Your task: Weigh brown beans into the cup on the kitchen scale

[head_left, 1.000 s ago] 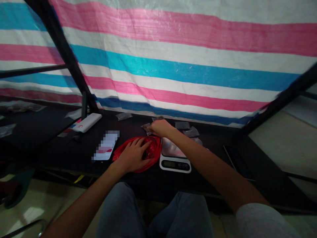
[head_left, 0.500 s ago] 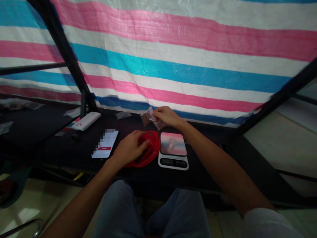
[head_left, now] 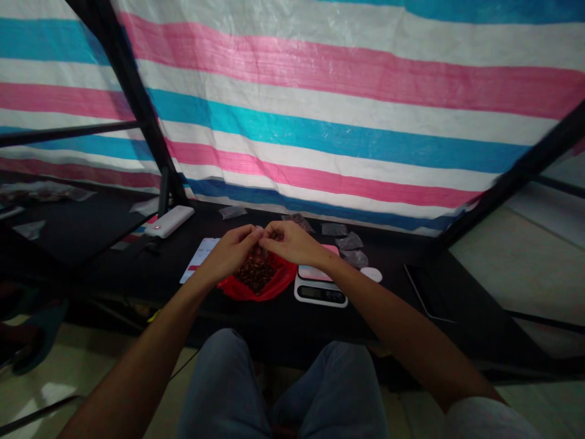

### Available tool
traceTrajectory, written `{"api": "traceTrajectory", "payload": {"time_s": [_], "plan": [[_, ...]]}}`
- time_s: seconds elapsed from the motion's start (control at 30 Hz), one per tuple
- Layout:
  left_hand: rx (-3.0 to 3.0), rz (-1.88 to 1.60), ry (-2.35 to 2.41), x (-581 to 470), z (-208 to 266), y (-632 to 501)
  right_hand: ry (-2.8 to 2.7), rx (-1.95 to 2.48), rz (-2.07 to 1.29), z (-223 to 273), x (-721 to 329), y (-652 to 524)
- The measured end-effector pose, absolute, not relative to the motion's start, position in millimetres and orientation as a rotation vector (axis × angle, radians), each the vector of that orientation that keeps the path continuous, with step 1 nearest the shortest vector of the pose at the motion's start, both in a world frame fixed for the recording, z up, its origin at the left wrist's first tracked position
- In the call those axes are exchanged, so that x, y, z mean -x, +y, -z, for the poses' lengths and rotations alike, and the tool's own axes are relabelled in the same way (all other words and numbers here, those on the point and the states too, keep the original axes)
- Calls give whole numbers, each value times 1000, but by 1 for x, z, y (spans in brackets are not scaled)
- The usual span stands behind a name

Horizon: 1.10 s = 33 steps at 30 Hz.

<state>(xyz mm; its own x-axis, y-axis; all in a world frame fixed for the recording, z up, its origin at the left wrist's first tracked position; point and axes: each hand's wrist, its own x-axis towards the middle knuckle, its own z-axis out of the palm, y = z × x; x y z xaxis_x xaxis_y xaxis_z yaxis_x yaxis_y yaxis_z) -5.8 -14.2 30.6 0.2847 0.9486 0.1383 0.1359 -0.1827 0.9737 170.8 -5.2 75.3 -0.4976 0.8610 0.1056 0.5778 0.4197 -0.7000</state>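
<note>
My left hand (head_left: 232,251) and my right hand (head_left: 295,242) meet above an open red plastic bag (head_left: 284,283). Both are closed, fingertips together, pinching a small clear plastic bag (head_left: 259,252) that is mostly hidden behind the fingers. Many small brown pieces, like beans or nuts, fill the red bag below. Just right of it, partly under my right forearm, stands a white kitchen scale (head_left: 322,296) with a shiny platform. A phone (head_left: 199,258) with a lit screen lies beside my left hand.
Small clear bags (head_left: 351,241) lie behind and right of the scale, near a white round object (head_left: 371,274). Another filled bag (head_left: 299,222) lies at the back. A white power bank (head_left: 170,222) sits left; a dark tablet-like object (head_left: 423,292) lies right. Striped sheeting (head_left: 320,134) hangs behind.
My right hand has come back from the table's rear with a small bag, towards me and left. My left hand has lifted from inside the red bag to meet it.
</note>
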Motion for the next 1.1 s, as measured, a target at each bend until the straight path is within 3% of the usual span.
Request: {"api": "traceTrajectory", "payload": {"time_s": [0.33, 0.63, 0.9, 1.1], "plan": [[-1637, -946, 804, 7, -19, -14, -2091, 1254, -1126, -66, -181, -11], [-1948, -877, 998, 13, -22, -14, -2264, 1204, -906, -56, -184, -4], [-1849, -676, 870, 17, -28, -14, -2224, 1053, -1238, -56, -187, -12], [-1700, -609, 844, 22, -29, -12, -2250, 1126, -1166, -54, -192, -10]]}}
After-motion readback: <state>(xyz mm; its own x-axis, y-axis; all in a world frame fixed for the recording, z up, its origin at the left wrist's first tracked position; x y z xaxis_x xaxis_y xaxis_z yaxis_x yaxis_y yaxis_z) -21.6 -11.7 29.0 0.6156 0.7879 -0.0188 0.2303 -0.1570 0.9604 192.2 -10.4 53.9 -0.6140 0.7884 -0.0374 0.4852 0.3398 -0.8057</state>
